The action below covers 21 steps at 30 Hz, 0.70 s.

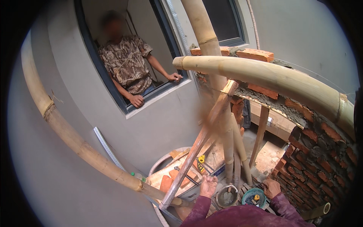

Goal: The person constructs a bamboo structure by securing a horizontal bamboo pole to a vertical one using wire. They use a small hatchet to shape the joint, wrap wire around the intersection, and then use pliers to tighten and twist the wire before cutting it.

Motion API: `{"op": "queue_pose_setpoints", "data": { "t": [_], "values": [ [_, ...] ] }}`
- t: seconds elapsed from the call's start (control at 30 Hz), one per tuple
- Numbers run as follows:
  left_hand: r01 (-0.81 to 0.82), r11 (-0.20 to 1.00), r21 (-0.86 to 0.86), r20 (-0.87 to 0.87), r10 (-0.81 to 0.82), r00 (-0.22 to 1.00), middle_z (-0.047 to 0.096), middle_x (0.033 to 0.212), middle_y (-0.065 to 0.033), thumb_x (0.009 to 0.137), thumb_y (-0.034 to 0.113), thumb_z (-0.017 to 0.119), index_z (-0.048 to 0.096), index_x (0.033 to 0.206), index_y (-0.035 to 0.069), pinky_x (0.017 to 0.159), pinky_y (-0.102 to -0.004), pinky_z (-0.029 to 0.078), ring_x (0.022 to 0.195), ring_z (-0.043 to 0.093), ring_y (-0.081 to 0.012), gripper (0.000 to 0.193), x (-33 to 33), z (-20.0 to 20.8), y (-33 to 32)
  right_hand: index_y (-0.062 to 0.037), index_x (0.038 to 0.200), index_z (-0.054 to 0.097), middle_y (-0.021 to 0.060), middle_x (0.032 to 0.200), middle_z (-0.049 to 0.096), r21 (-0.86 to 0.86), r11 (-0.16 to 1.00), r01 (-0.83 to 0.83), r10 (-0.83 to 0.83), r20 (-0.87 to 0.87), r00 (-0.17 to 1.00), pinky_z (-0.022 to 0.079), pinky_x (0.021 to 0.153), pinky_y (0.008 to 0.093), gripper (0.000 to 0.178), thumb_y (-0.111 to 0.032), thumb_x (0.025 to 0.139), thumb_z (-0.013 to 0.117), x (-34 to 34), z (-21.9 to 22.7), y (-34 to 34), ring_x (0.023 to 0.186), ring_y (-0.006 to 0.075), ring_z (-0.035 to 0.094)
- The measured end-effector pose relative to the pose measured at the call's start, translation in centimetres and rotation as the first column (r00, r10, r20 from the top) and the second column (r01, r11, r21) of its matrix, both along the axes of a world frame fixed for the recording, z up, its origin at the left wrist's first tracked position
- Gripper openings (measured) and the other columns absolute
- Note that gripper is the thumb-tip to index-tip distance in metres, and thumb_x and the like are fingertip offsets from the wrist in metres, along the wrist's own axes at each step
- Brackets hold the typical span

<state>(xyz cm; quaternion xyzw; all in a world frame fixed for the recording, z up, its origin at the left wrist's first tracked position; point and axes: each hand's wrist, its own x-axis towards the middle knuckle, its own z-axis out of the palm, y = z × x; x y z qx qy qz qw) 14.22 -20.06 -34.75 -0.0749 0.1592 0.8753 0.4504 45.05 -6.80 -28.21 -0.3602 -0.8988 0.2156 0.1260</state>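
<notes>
My left hand [208, 186] is raised with its fingers closed in a pinch on what looks like a thin string. The faint string runs toward my right hand [271, 188], whose fingers are curled; what they hold is hidden. Below and between the hands are a round bucket of grey mortar [223, 201] with a tool standing in it and a teal bucket [245, 195]. A yellow tape measure [257, 197] lies in the teal bucket, beside my right hand. The brick wall [317, 166] with rough mortar joints rises just to the right of that hand.
Bamboo poles [264, 67] cross overhead and at left [83, 140]; a slanted wooden beam [193, 151] stands near my left hand. Boards hold loose bricks [166, 183] and a yellow-handled tool [200, 160]. A person [126, 64] leans at the window.
</notes>
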Motion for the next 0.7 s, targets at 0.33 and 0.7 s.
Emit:
{"op": "queue_pose_setpoints", "data": {
  "t": [0.33, 0.7],
  "values": [
    [-0.07, 0.985, 0.156, -0.058, 0.079, 0.995, 0.039, 0.063, 0.0004, 0.1, 0.036, 0.034, 0.051, 0.095, 0.01, 0.064, -0.0293, 0.042, 0.059, 0.041, -0.0127, 0.031, -3.5, -1.9, -1.1, -0.0041, 0.09, 0.063, -0.0047, 0.065, 0.051, -0.815, 0.483, -0.319, -0.039, -0.384, 0.923, 0.036, 0.052, 0.0212, 0.02, -0.018, 0.095, 0.051, -1.2, -0.3, 2.3, 0.057, 0.0044, 0.044],
    [0.181, 0.978, 0.102, -0.094, -0.172, 0.981, 0.036, 0.061, 0.0026, 0.099, 0.036, 0.038, 0.05, 0.095, 0.011, 0.065, -0.0294, 0.041, 0.059, 0.037, -0.012, 0.028, -0.1, -3.8, -1.4, -0.0129, 0.094, 0.067, 0.0064, 0.079, 0.068, -0.298, 0.913, -0.28, 0.343, 0.184, 0.921, 0.049, 0.066, 0.0387, 0.017, -0.013, 0.078, 0.061, -1.0, -7.9, 0.7, 0.074, 0.0248, 0.064]
  ]
}}
